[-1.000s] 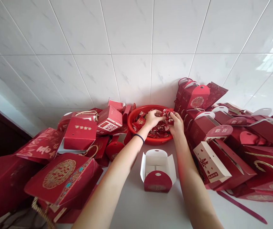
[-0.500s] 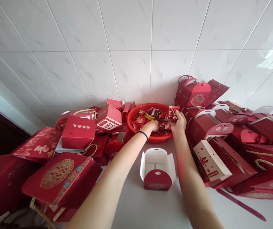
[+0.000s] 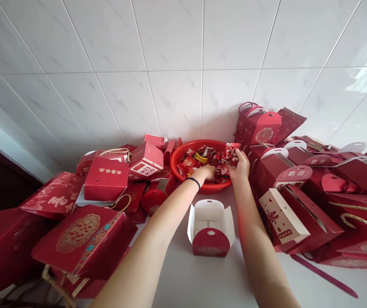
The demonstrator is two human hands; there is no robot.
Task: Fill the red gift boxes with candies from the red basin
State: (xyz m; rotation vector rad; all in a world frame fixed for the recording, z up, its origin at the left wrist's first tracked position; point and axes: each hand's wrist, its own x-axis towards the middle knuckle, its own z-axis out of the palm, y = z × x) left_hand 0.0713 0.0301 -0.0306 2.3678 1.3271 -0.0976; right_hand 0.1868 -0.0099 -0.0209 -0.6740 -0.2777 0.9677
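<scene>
Your right hand [image 3: 241, 164] is gripping red packets [image 3: 232, 149] between thumb and fingers, above the right rim of the basin [image 3: 215, 187]. Your left hand [image 3: 208, 172] is resting down among the sweets [image 3: 189, 161] in that basin; its fingertips are hiding there, so whether they are closing on anything, I cannot tell. To be picking well, you want to be pinching each sweet by its body (the loose wrapper ends are probably slipping more easily) and keeping the right grip firm but light, so nothing is dropping over the rim. A yellow sweet [image 3: 200, 158] is lying in plain view behind your left hand.

Nearer you, the open box [image 3: 211, 241] is standing on the table [image 3: 186, 273] between your forearms, its side flaps spreading outward; the right one is sitting close beside your right arm, so you should be minding it. Red boxes [image 3: 106, 177] are crowding the left, more boxes [image 3: 268, 171] are hemming in the right, and the wall [image 3: 177, 42] is closing off the back.
</scene>
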